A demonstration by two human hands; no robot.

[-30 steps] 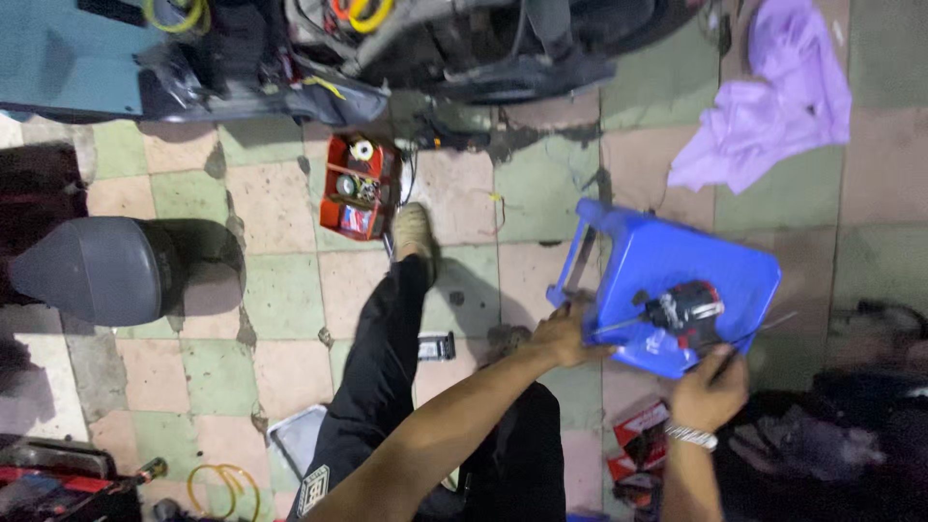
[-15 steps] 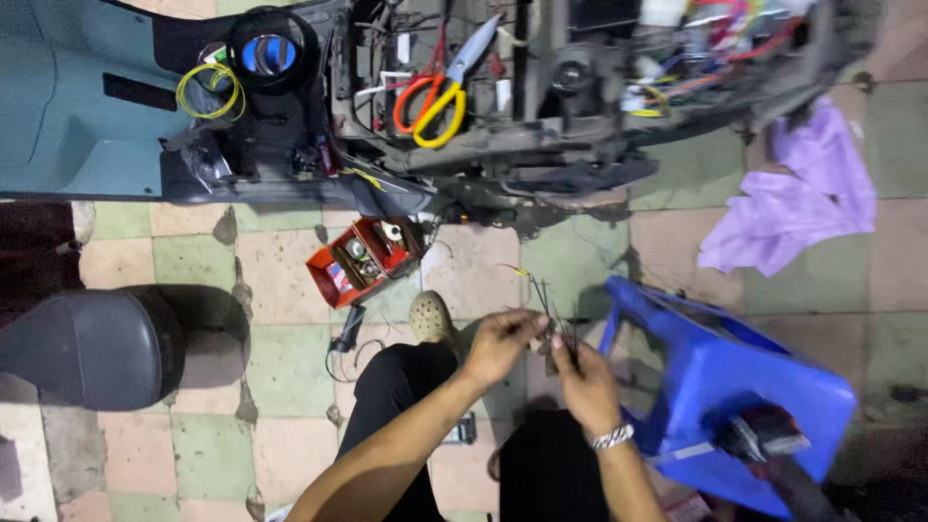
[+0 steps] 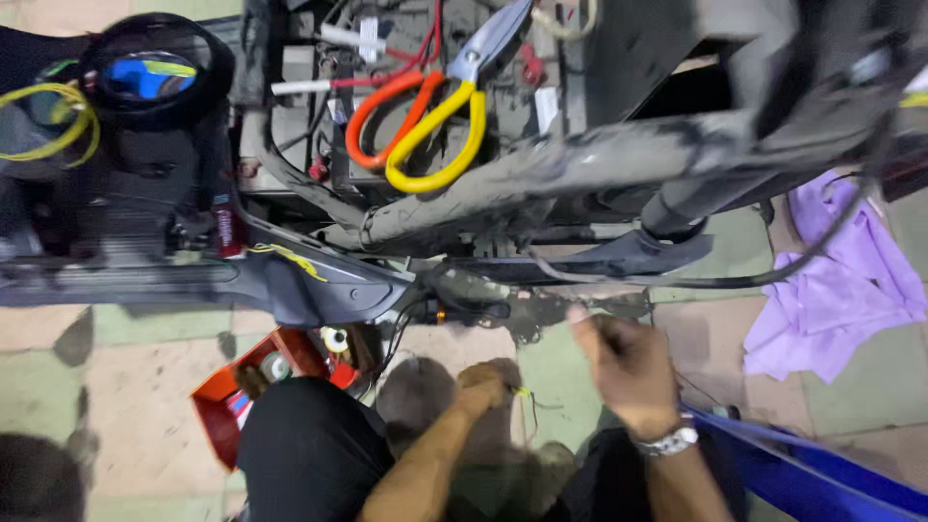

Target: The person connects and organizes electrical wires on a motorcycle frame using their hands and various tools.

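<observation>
From the head camera, looking straight down, the person's left hand was closed into a loose fist over the tiled floor, pinching a thin yellowish wire that trailed down from its fingers. The right hand, blurred and wearing a metal wristwatch, was raised just beside the underside of the stripped scooter frame, its fingers curled narrow; whether it gripped anything I could not tell. The two hands stood near each other, apart, with the wire at the left one only. Up in the open body of the scooter lay a pair of shears with one orange and one yellow handle loop, among red and white cables. Below the frame, beside the person's black-trousered knee, sat a red parts tray holding small round pieces. A purple cloth lay crumpled on the floor at the right, and the edge of a blue plastic stool showed under the right forearm.
</observation>
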